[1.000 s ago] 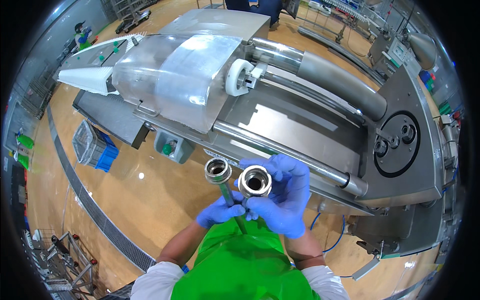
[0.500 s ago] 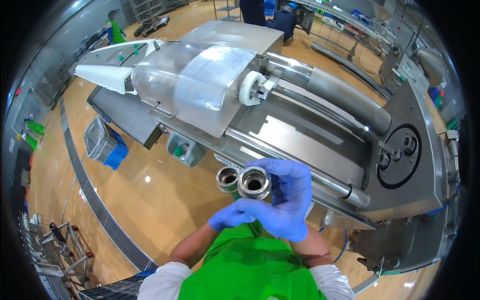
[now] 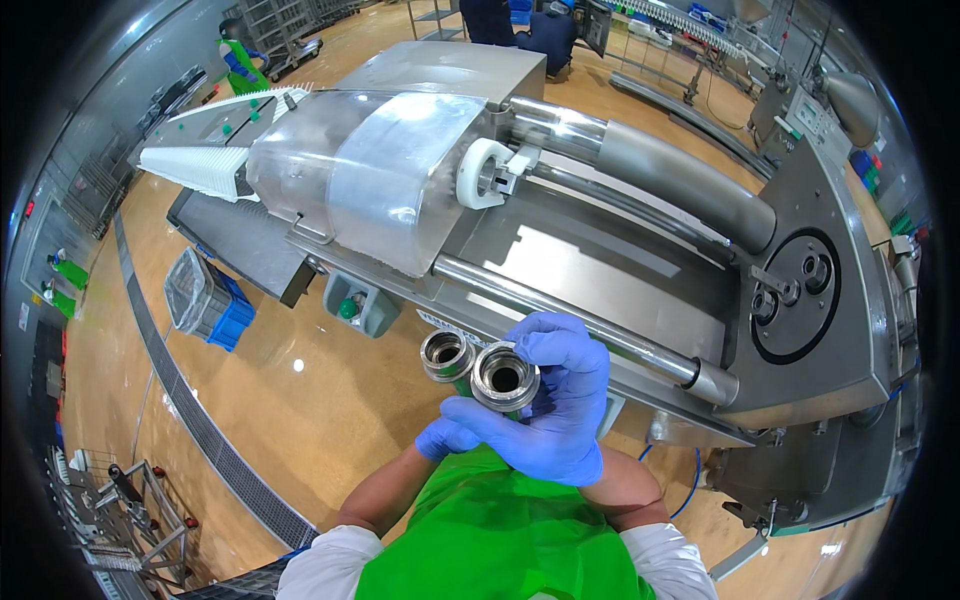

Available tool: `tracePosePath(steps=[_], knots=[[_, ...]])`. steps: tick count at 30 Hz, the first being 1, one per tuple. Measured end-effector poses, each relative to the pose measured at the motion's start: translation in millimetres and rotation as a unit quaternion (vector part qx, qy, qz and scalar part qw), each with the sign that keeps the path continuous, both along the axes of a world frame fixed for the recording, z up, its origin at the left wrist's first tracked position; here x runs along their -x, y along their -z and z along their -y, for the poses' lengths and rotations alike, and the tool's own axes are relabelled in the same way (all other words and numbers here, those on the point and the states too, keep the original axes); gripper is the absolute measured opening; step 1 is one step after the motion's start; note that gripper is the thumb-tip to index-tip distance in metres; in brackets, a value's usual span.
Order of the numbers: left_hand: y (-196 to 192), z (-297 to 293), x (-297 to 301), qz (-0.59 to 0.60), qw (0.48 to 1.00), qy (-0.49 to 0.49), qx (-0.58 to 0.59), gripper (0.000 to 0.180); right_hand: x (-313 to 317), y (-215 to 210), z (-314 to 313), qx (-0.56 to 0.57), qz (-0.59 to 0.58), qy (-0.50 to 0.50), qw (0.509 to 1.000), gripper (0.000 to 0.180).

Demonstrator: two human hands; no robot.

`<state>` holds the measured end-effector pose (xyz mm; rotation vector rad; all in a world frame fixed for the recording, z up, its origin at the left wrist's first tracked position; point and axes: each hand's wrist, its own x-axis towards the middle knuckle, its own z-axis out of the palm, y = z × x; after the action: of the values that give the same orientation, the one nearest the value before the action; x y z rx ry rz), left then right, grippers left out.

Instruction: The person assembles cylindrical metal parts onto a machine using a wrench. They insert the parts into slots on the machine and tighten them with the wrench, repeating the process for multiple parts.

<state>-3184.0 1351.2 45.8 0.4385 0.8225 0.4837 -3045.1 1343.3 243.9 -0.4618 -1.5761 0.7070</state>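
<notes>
Two short metal tubes with ringed, open ends are held up close in front of my green apron. My right hand (image 3: pixel 560 400), in a blue glove, is closed round the larger-looking right tube (image 3: pixel 505 378), its finger and thumb at the collar. Beside it and almost touching is the left tube (image 3: pixel 447 355), whose lower part drops out of sight. Lower down, my left hand (image 3: pixel 446 438), also blue-gloved, is curled below the tubes. My right hand covers its fingertips, so its grip is hidden.
A long steel machine (image 3: pixel 620 270) with a clear cover (image 3: pixel 370 180) and round end plate (image 3: pixel 797 295) spans the space ahead. A grey-and-blue crate (image 3: pixel 212 300) stands left, near a floor drain (image 3: pixel 190 410). A person in green (image 3: pixel 243 68) and others are farther back.
The two tubes have shifted slightly left and tilted a little, my hands moving with them. The view has turned slightly. The distant person in green shows more fully.
</notes>
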Motion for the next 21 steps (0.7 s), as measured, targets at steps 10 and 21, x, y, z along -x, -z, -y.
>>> tracePosePath(steps=[10,21], knots=[[-20.0,23.3,0.1,0.007,0.898,0.033,-0.438,0.046,-1.7,-5.0,1.7,0.021,-0.056,0.003,0.998,0.067],[-62.2,31.3,19.8,0.026,0.898,0.009,-0.439,0.052,-7.8,-5.3,15.4,0.028,-0.001,-0.012,1.000,0.063]])
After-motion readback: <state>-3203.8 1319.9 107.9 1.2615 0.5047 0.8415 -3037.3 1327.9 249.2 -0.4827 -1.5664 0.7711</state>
